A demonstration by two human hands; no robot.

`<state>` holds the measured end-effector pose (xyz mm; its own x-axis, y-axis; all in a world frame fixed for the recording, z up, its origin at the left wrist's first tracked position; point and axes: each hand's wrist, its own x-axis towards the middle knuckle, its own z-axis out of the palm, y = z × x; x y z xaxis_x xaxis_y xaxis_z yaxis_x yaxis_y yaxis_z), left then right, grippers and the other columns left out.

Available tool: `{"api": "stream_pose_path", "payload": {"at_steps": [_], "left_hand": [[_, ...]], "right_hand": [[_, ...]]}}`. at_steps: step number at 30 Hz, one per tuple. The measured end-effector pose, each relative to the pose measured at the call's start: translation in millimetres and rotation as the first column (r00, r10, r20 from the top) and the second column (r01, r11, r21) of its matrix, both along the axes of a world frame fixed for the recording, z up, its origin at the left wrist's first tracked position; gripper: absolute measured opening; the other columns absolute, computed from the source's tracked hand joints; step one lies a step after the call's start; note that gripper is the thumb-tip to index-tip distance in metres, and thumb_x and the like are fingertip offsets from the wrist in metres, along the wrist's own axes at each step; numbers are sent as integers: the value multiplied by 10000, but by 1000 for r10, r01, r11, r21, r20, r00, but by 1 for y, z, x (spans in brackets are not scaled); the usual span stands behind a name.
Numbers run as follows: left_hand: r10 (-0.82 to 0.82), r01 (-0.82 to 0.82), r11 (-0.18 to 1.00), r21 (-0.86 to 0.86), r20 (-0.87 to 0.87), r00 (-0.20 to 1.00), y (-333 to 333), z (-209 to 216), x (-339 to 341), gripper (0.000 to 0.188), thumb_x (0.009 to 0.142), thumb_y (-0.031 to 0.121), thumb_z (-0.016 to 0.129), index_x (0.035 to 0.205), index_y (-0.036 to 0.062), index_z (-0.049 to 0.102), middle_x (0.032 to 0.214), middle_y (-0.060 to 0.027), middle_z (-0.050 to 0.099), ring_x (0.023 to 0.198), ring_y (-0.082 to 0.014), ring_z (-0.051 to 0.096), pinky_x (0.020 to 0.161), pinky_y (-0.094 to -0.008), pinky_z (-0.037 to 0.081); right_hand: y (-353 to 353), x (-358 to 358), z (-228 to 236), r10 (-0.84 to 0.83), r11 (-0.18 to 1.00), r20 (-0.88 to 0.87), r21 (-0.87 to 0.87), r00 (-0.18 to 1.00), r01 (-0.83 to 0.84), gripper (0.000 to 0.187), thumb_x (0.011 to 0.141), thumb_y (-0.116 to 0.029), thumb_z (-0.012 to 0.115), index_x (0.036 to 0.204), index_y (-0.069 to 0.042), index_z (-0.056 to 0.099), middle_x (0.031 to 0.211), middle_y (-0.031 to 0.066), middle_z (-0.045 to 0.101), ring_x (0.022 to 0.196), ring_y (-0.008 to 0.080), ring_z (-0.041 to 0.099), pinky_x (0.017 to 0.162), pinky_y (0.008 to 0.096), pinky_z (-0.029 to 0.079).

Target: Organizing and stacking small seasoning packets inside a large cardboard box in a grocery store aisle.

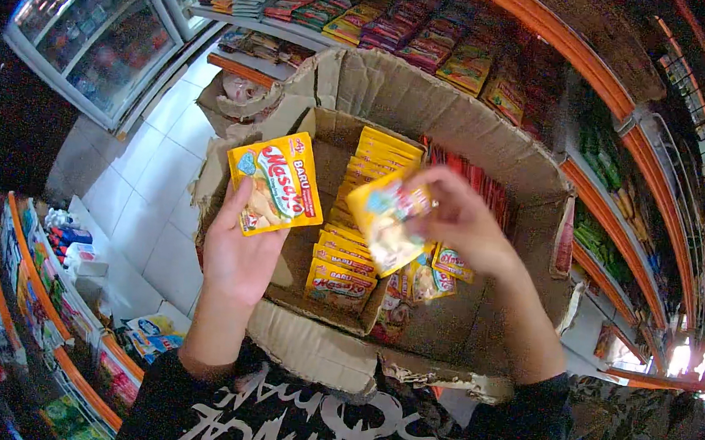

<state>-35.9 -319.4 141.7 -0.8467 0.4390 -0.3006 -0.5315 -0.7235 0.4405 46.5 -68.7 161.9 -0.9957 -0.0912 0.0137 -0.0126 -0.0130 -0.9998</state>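
My left hand point(241, 247) grips a yellow seasoning sachet point(275, 183) by its lower left edge, front side up, over the left part of an open cardboard box point(433, 84). In my right hand point(463, 218), slightly blurred, is a second yellow sachet point(386, 221), tilted above the box. Beneath it, a smaller inner carton point(323, 304) holds a row of upright yellow sachets point(343, 274). Several loose yellow sachets point(433, 280) lie beside that carton, partly behind my right hand's sachet. Red packets point(479, 184) stand in a row farther back, partly hidden by my hand.
Shelves of packets point(421, 36) run behind the box, and orange-edged shelves point(618, 195) rise at the right. A glass-door cooler point(95, 26) stands far left on a white tiled floor point(149, 168). Low product shelves point(48, 301) flank me at lower left.
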Motion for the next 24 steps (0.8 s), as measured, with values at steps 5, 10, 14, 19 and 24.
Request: {"api": "stream_pose_path", "payload": {"at_steps": [5, 10, 14, 19, 24], "left_hand": [[-5, 5, 1000, 26, -14, 1000, 3, 4, 1, 305, 922, 207, 472, 1207, 98, 479, 1221, -30, 525, 1142, -169, 480, 993, -371, 340], [-18, 20, 1000, 22, -88, 996, -1, -3, -1, 332, 865, 108, 494, 1195, 78, 482, 1210, -39, 532, 1132, -174, 491, 991, -382, 350], [-39, 39, 999, 5, -75, 996, -1, 2, 0, 385, 813, 52, 488, 1197, 79, 482, 1201, -48, 533, 1132, -184, 494, 1002, -382, 346], [-165, 118, 964, -237, -193, 967, 6, 15, 11, 448, 815, 45, 520, 1243, 75, 391, 1149, -70, 533, 1104, -211, 512, 912, -427, 429], [-312, 42, 831, -555, -402, 861, 9, 14, 16, 268, 786, 13, 593, 1037, 47, 507, 1021, -42, 530, 963, -146, 525, 911, -322, 390]], "right_hand": [[-52, 22, -6, 295, 758, -132, 635, 946, -148, 266, 808, -80, 617, 1070, -59, 572, 1047, 115, 608, 958, 272, 601, 838, 342, 481], [-87, 28, -5, 418, 386, 212, 839, 884, -383, 295, 801, -141, 520, 1084, -94, 590, 1139, 145, 540, 963, 318, 589, 848, 394, 487], [-77, 23, -7, 433, 390, -47, 910, 900, -140, 250, 791, -126, 520, 1015, -84, 623, 1107, 159, 550, 1024, 309, 552, 870, 389, 465], [-41, 14, 11, 19, 660, -317, 717, 948, 226, 158, 821, -45, 596, 976, -22, 605, 883, 124, 622, 850, 232, 619, 732, 327, 493], [-45, 19, 36, -248, 855, -136, 435, 959, 282, 141, 880, -89, 557, 987, -3, 590, 833, 58, 614, 774, 86, 566, 677, 246, 451]]}}
